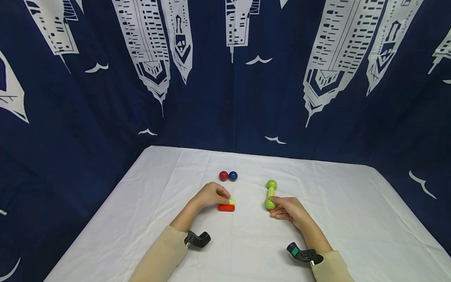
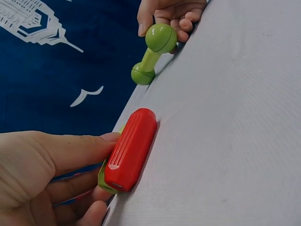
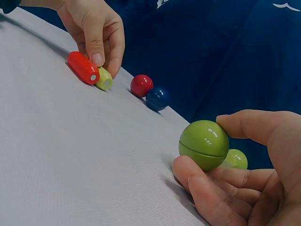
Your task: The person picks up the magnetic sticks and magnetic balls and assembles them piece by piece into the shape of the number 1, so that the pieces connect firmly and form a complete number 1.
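Observation:
My left hand [image 1: 212, 194] pinches a yellow-green rod [image 3: 104, 80], which lies side by side with a red rod [image 2: 133, 148]. Both rods show small metallic spots in their ends in the right wrist view; the left fingers partly cover the yellow-green one. On the right, my right hand [image 1: 288, 209] holds the near ball of a green dumbbell-shaped piece [image 1: 271, 192] between thumb and fingers. That piece has a green ball [image 3: 203, 145] at each end of a short yellow-green bar. The bar is mostly hidden behind the near ball in the right wrist view.
Past the left hand, a red ball [image 1: 223, 176] and a dark blue ball [image 1: 233, 176] sit against each other. A white cloth [image 1: 246, 250] covers the table. Behind it hangs a navy curtain [image 1: 211, 113] with white building prints.

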